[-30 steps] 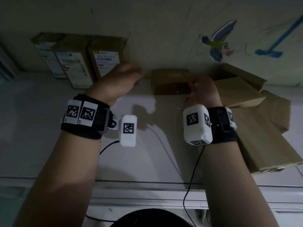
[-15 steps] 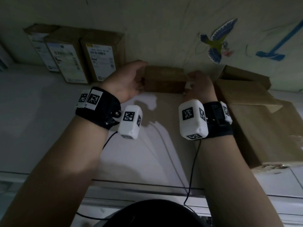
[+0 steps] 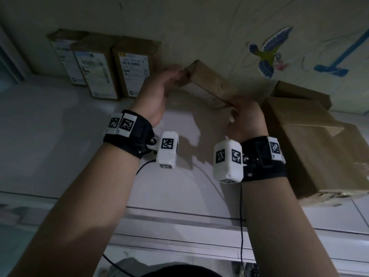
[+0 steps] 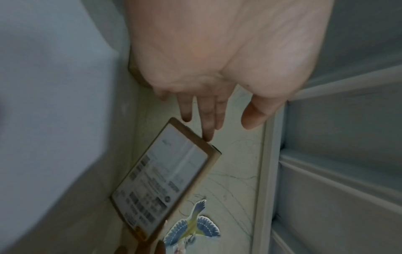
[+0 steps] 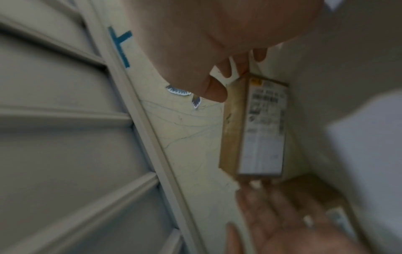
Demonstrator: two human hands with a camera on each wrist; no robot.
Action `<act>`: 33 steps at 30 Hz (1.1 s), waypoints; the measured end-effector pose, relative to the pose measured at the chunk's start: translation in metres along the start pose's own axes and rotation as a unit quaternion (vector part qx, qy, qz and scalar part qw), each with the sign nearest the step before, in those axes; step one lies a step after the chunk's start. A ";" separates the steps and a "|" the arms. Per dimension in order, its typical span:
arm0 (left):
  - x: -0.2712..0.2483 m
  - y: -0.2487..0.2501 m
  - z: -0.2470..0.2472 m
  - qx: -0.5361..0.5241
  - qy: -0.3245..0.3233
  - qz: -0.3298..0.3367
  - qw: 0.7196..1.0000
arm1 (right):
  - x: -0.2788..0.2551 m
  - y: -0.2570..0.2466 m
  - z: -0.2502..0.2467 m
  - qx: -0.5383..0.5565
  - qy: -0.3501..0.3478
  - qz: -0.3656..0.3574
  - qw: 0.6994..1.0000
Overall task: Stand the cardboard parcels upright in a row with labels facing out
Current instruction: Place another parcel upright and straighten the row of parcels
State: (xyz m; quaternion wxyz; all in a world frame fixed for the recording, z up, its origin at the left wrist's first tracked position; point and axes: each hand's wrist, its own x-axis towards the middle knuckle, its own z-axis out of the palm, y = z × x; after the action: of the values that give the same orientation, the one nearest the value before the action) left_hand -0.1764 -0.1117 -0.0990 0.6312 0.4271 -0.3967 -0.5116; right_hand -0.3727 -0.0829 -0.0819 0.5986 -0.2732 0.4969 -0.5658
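Note:
A small cardboard parcel hangs tilted above the white shelf, its left end raised near the wall. My left hand touches that raised end with straight fingers, thumb apart. My right hand grips the lower right end, thumb and fingers pinching a corner. The parcel's white label faces down toward me and also shows in the right wrist view. Three labelled parcels stand upright in a row at the back left against the wall.
A pile of plain cardboard boxes lies flat at the right, close to my right wrist. A bird sticker and a blue mark are on the wall behind. A gap lies between the upright row and the held parcel.
The parcel lay flat by the wall; now it is lifted and tilted, left end up. My left hand moved right onto that end, and my right hand took hold of the other.

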 end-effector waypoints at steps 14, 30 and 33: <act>-0.005 0.006 -0.008 -0.157 -0.060 0.123 0.978 | 0.012 0.017 -0.003 0.083 -0.033 -0.152 0.984; -0.004 -0.005 0.003 -0.058 -0.014 0.135 0.989 | 0.016 0.024 0.005 0.092 -0.073 -0.106 0.987; -0.012 -0.008 0.009 0.019 -0.095 0.092 0.991 | 0.022 0.027 0.003 0.108 -0.075 -0.117 0.984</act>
State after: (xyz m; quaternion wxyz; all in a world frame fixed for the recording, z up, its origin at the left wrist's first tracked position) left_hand -0.1895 -0.1020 -0.1041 0.6268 0.3502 -0.5018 -0.4824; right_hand -0.3618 -0.0992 -0.1116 0.5899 -0.3050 0.3514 -0.6600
